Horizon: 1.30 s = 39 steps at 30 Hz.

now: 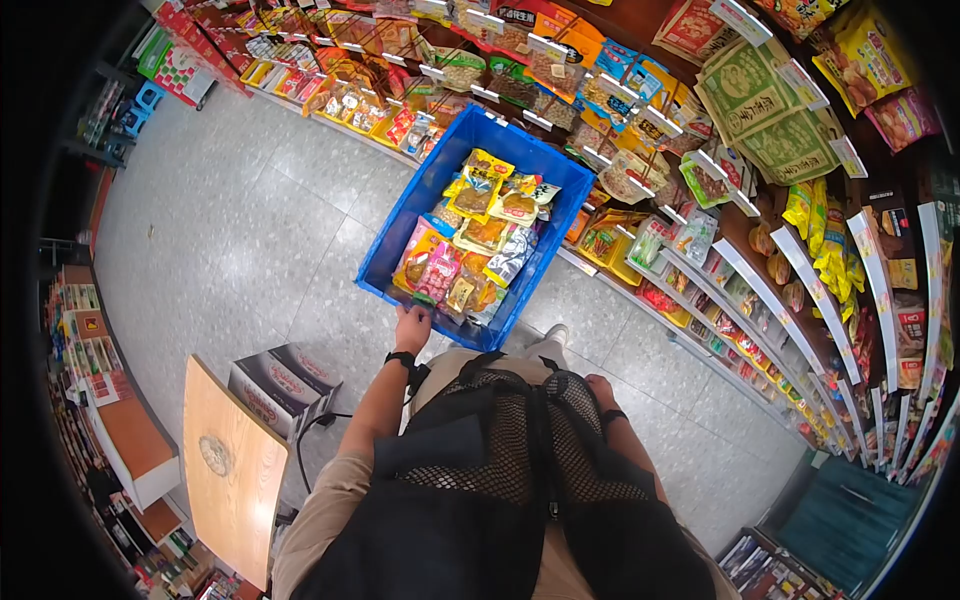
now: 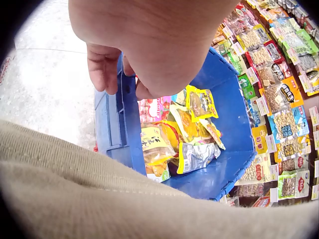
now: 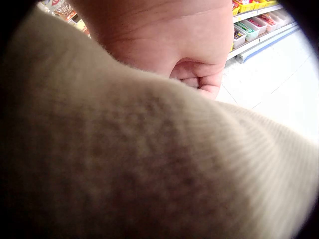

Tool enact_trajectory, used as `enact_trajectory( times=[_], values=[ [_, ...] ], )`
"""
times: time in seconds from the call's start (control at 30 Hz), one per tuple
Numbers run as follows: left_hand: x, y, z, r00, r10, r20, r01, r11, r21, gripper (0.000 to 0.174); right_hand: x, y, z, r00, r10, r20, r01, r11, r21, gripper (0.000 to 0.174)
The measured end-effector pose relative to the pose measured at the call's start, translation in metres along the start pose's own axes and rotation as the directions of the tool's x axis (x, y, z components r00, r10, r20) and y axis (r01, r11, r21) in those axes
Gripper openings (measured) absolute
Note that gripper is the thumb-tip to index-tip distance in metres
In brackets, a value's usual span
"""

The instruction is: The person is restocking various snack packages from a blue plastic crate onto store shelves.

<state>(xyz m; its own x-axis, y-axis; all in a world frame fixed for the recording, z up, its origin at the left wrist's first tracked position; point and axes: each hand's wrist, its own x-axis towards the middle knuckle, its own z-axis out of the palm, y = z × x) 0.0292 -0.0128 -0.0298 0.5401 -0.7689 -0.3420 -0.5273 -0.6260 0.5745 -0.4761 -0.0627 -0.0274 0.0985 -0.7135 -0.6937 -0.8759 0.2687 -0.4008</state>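
Left hand (image 1: pixel 412 328): you gripped the blue crate (image 1: pixel 527 150)
Right hand (image 1: pixel 602 392): hung loosely curled beside you
Snack bags (image 1: pixel 481 190): lay inside

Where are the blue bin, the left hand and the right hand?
Blue bin (image 1: pixel 556 228): head view, inner wall at picture right.
Left hand (image 1: pixel 412 328): head view, middle of the visible hand.
Right hand (image 1: pixel 601 391): head view, middle of the visible hand.

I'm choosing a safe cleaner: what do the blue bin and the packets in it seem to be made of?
The blue bin looks like rigid, semi-gloss plastic, judging by its even colour and moulded ridges along its side. The packets seem thin, glossy plastic film: creased, shiny, some seemingly with clear windows. A silvery packet may be foil-lined.
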Motion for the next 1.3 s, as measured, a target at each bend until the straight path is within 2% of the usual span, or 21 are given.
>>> enact_trajectory(
  times=[0.17, 0.47, 0.57, 1.07, 1.3],
  values=[
    [-0.001, 0.0, -0.001, 1.0, 0.022, -0.006, -0.022, 1.0, -0.006, 0.016, -0.001, 0.003, 0.001, 1.0, -0.018, -0.008, 0.018, 1.0, 0.003, 0.022],
    [-0.003, 0.002, -0.001, 1.0, 0.002, 0.003, -0.002, 1.0, -0.005, 0.016, -0.002, 0.002, 0.001, 0.999, 0.033, 0.008, -0.033, 0.999, 0.003, 0.022],
    [-0.004, 0.005, -0.004, 1.0, -0.013, 0.017, 0.013, 1.0, -0.009, 0.016, -0.003, 0.006, 0.0, 1.0, -0.01, -0.006, 0.01, 1.0, 0.002, 0.022],
    [-0.009, 0.004, 0.0, 1.0, -0.016, 0.018, 0.016, 1.0, -0.006, 0.022, -0.005, 0.014, -0.005, 0.999, 0.046, 0.028, -0.045, 0.999, -0.017, 0.022],
    [-0.013, 0.006, 0.0, 1.0, 0.002, -0.002, -0.002, 1.0, -0.004, 0.024, -0.005, 0.016, -0.005, 1.0, 0.018, 0.015, -0.017, 0.999, -0.039, 0.022]
  ],
)
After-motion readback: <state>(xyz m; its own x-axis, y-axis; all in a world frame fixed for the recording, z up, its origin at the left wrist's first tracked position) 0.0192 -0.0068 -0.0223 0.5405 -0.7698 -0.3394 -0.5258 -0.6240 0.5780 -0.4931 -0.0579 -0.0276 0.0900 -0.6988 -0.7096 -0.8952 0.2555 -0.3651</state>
